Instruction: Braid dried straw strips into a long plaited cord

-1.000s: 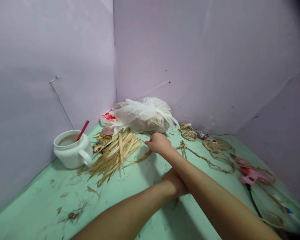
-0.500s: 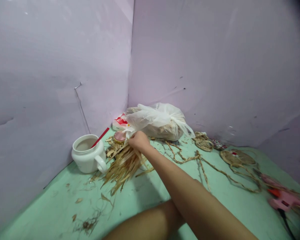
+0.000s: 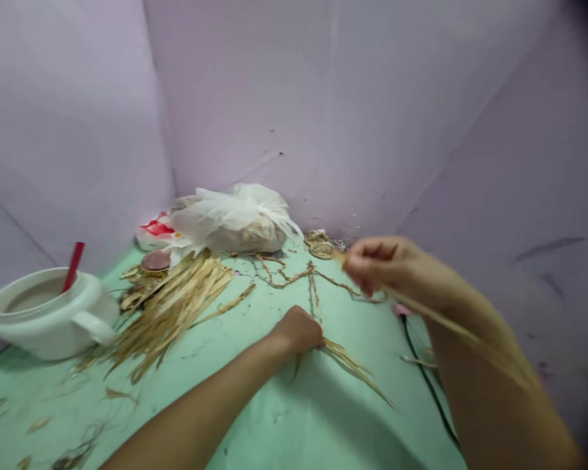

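My left hand (image 3: 300, 328) is closed low over the table around the end of a braided rope (image 3: 316, 297). Loose dry fibre ends (image 3: 357, 369) fan out from it to the right. Raised to the right, my right hand (image 3: 385, 264) pinches a long dry fibre strip (image 3: 451, 326) that trails back along my forearm. On the left lies a bundle of dry fibre strips (image 3: 171, 313), apart from both hands. The twisted rope runs across the table behind my left hand and passes partly out of sight behind my right hand.
A white mug (image 3: 63, 326) with a red stick (image 3: 73, 266) stands left. Behind the bundle are a tied white plastic bag (image 3: 240, 219), a round pinkish lid (image 3: 155, 260) and coiled woven pieces (image 3: 318, 243). A black cord (image 3: 428, 385) runs at right. Plant scraps litter the left front.
My right hand has left the fibre bundle and moved right with a strip in it. My left hand has come into view, holding the rope end. The view has turned right.
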Tool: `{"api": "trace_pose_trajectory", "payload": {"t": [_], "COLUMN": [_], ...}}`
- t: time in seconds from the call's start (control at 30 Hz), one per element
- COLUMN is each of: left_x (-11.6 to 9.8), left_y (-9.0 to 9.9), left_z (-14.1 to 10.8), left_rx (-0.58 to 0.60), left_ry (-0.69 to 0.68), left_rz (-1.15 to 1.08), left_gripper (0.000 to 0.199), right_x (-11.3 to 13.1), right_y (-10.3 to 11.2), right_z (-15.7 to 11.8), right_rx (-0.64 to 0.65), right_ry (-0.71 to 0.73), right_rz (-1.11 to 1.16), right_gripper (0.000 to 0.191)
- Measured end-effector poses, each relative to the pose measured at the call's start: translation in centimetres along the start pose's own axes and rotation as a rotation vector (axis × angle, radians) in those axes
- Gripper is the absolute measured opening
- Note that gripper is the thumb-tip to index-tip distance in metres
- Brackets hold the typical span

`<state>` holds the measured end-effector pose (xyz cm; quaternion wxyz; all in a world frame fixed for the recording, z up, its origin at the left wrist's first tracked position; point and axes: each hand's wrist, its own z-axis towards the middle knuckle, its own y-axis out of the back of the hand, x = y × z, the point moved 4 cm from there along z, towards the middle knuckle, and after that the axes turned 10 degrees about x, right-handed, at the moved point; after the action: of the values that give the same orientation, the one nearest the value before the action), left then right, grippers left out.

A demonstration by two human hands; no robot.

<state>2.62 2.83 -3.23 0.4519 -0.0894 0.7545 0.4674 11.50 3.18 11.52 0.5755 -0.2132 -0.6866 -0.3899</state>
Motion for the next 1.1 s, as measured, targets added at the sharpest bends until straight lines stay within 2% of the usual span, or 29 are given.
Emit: {"api": "trace_pose_trajectory", "payload": {"t": [0.07, 0.13, 0.2, 0.27, 0.4, 0.53, 0.73, 0.87, 0.97, 1.1], "left_x": [0.0, -0.3, -0.7, -0.9, -0.5, -0.1, -0.2, -0.2, -0.3, -0.6], "left_y": [0.2, 0.4, 0.6, 0.8, 0.9, 0.8, 0.9, 0.8, 0.8, 0.7], "left_z": [-0.6, -1.4, -1.8, -1.9, -1.8, -1.7, -1.7, -1.7, -1.7, -1.6], "left_rx": [-0.021, -0.043, -0.018, 0.025, 0.050, 0.066, 0.077, 0.074, 0.070, 0.060], "left_ry": [0.195, 0.340, 0.391, 0.417, 0.415, 0.395, 0.395, 0.387, 0.396, 0.392], "left_rz": [-0.275, -0.475, -0.551, -0.566, -0.571, -0.580, -0.580, -0.577, -0.549, -0.525], "left_gripper": [0.006, 0.003, 0.002, 0.002, 0.004, 0.006, 0.007, 0.005, 0.005, 0.007], "right_x": [-5.0, -9.2, -11.8, -13.1, -13.5, -13.8, -14.3, -14.3, -14.1, -13.6], "right_y": [0.1, -0.1, -0.4, -0.5, -0.7, -1.3, -2.0, -2.0, -1.9, -1.3], "right_z": [-2.0, -2.9, -3.2, -3.3, -3.2, -2.8, -2.5, -2.4, -2.3, -2.1], "right_rx": [0.002, -0.041, -0.056, -0.056, -0.028, -0.051, 0.051, 0.050, 0.053, 0.069], "right_ry": [-0.200, -0.282, -0.304, -0.327, -0.338, -0.317, -0.301, -0.326, -0.350, -0.412], "right_rz": [-0.083, -0.084, -0.047, 0.014, 0.094, 0.129, 0.212, 0.229, 0.141, -0.114], "right_gripper": [0.016, 0.014, 0.010, 0.010, 0.015, 0.021, 0.023, 0.019, 0.017, 0.015]}}
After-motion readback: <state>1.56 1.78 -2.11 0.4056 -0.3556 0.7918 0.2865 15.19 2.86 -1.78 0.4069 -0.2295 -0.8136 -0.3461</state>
